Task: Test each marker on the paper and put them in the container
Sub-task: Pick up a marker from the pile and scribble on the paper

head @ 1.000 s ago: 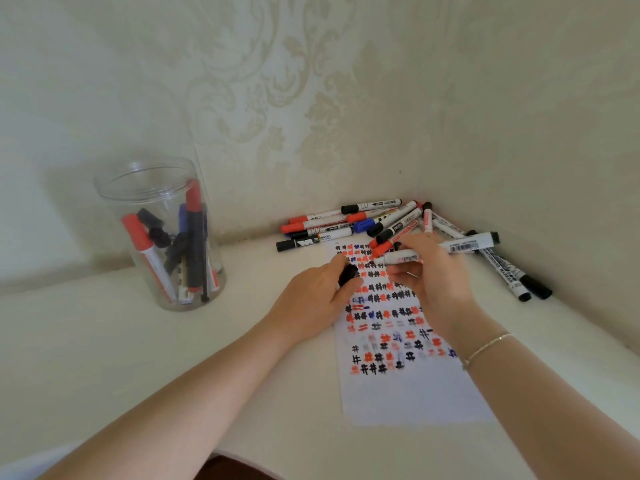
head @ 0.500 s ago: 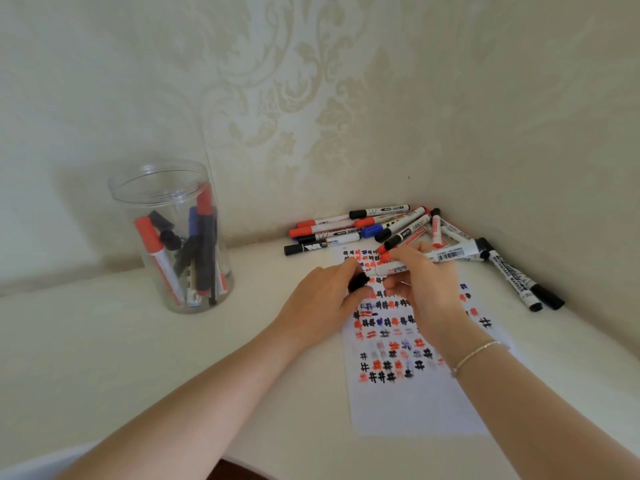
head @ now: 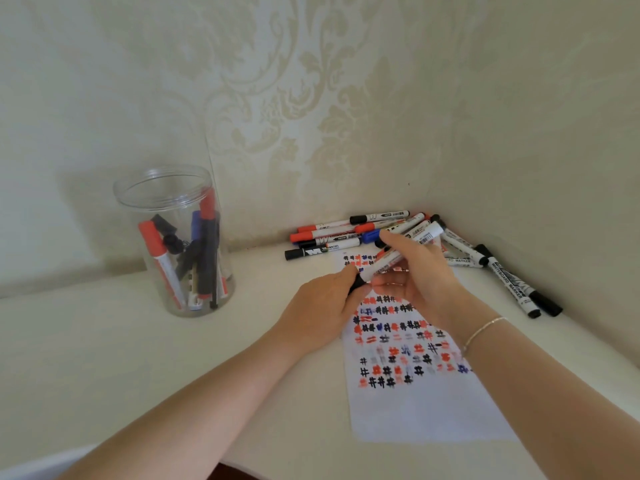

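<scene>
My right hand (head: 419, 275) grips a white-barrelled marker (head: 412, 245) over the top of the paper (head: 426, 407), its barrel slanting up to the right. My left hand (head: 322, 306) pinches the marker's black cap (head: 356, 283) at the lower left end, where both hands meet. The paper is covered with red, black and blue test marks. A clear plastic container (head: 173, 237) stands to the left with several red, blue and black markers inside. A pile of markers (head: 332, 233) lies in the corner behind the paper.
More markers (head: 519, 289) lie along the right wall. Patterned walls close off the back and right side of the white table (head: 104, 358). The table's front edge runs along the bottom of the view.
The marker's far end has swung up and left in my right hand. Its black end now sits in my left hand's fingertips. Both hands stay over the top of the paper.
</scene>
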### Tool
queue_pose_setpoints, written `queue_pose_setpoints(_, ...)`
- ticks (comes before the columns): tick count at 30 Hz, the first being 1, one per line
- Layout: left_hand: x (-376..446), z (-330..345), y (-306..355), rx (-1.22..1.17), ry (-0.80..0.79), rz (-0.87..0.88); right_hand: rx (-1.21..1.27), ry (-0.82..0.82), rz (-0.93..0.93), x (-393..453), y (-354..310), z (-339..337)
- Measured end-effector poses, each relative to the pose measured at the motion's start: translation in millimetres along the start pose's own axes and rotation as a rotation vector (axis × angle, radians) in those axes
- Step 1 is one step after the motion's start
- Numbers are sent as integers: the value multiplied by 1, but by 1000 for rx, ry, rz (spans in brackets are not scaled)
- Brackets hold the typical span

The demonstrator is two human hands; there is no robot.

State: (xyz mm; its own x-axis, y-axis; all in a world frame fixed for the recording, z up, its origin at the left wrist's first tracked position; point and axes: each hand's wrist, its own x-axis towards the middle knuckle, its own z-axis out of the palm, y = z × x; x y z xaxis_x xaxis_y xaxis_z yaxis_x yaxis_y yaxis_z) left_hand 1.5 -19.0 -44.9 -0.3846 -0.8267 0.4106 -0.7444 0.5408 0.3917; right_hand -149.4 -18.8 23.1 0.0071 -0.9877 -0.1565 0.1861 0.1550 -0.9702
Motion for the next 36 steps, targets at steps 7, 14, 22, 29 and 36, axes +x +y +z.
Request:
queue_pose_setpoints(7, -2, 1, 1, 82, 7, -42, -379, 188, -139, 21, 9, 24)
queue_pose_setpoints(14, -2, 0, 3, 11, -36, -71, -349, 206, -141, 23, 19, 27)
queue_pose_setpoints(22, -4, -12, 6, -345, 239, -153, -60, 126, -32, 21, 7, 40)
queue_pose_setpoints(29, -4, -97, 8, -396, 687, -189, 334, -125, 98, 27, -8, 98)
queue_pose_setpoints(36, -6, -232, 2, 78, 1125, -145, -1443, -16, -432, 63, 19, 115)
